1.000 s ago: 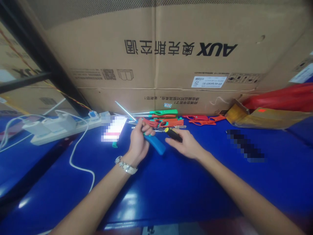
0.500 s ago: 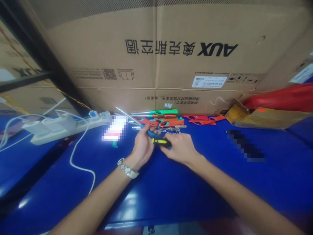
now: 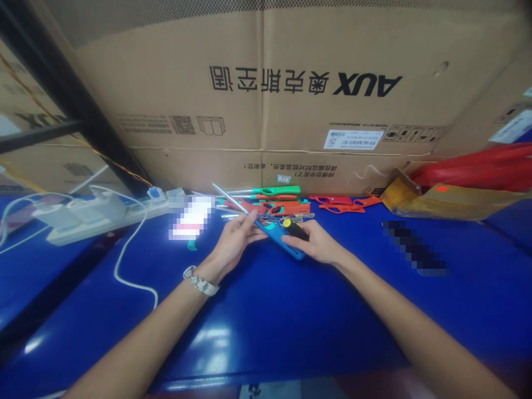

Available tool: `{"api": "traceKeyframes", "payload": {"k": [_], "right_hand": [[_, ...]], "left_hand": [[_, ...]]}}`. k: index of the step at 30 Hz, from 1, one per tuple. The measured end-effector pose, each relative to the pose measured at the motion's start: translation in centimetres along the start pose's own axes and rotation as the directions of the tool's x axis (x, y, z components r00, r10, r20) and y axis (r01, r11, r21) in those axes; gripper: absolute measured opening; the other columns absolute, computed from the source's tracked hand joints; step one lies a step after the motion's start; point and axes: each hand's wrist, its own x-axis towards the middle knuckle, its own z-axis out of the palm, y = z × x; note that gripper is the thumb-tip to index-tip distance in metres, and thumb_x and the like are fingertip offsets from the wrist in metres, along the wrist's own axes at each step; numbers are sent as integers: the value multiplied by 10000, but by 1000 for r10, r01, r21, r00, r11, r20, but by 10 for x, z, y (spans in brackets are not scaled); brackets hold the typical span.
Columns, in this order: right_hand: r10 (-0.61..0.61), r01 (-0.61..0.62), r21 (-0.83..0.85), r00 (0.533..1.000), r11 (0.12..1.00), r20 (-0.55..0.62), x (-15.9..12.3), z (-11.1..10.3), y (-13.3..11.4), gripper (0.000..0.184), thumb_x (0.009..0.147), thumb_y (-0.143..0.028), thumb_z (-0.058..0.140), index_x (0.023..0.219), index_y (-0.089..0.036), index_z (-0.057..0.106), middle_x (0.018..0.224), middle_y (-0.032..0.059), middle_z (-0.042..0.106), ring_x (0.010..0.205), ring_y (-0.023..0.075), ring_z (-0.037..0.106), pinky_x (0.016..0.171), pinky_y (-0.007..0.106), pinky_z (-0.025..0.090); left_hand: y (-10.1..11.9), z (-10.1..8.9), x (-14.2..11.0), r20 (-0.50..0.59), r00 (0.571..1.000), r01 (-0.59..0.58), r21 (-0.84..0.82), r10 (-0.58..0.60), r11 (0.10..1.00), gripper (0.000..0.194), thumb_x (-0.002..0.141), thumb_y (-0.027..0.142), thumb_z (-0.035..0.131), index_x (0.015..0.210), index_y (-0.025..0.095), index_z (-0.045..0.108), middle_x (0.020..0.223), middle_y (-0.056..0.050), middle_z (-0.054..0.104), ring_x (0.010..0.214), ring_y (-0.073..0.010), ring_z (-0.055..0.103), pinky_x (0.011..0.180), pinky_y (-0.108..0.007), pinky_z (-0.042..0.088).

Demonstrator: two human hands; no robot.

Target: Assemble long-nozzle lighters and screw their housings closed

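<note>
Lighter (image 3: 277,239) looks light and stiff, best held mid-body. Left hand (image 3: 236,239) pinches its neck; right hand (image 3: 319,241) grips a black tool (image 3: 296,229).

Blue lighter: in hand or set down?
In hand: the left hand holds the blue lighter near its metal tube, and the thumb of the right hand lies over it.
</note>
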Motion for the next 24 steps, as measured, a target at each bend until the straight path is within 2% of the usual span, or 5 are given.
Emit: {"api": "traceKeyframes", "payload": {"k": [9,13,18,20,24], "right_hand": [[105,-106,91,994,990,24,4,3,-2,428,819,-577,646,739,-161,585,663,-7,565,594,128,490,561,252,401],[125,-131,51,987,990,98,2,-5,0,428,811,-582,664,757,-165,582,689,-9,572,609,126,478,562,246,395],[93,-101,33,980,994,175,2,-8,-2,395,842,-555,650,815,-164,604,695,-18,557,603,118,451,571,247,397],[58,-61,10,981,998,186,2,-7,-2,376,859,-531,640,895,-156,632,736,-11,587,637,126,475,609,254,423],[53,-30,-125,982,992,181,4,-4,3,335,865,-489,640,867,-155,657,700,-10,600,654,142,494,611,256,431]], "left_hand": [[9,-9,1,-111,992,84,215,-61,973,370,832,494,704,808,131,635,743,-56,725,636,-157,697,700,-306,592],[27,-26,-2,-105,994,67,806,30,588,572,854,617,594,512,167,511,464,-11,535,426,-153,559,490,-296,485],[30,-23,-10,507,741,-577,816,440,31,305,853,465,671,780,170,642,795,-49,659,803,-218,628,779,-372,518],[23,-19,-8,679,657,-708,705,328,-41,300,866,360,687,1111,191,647,1153,-99,647,1108,-265,582,961,-433,476],[8,-19,1,724,680,-731,681,117,32,261,901,251,655,1154,187,637,1176,-91,635,1086,-238,602,956,-395,492]]}}
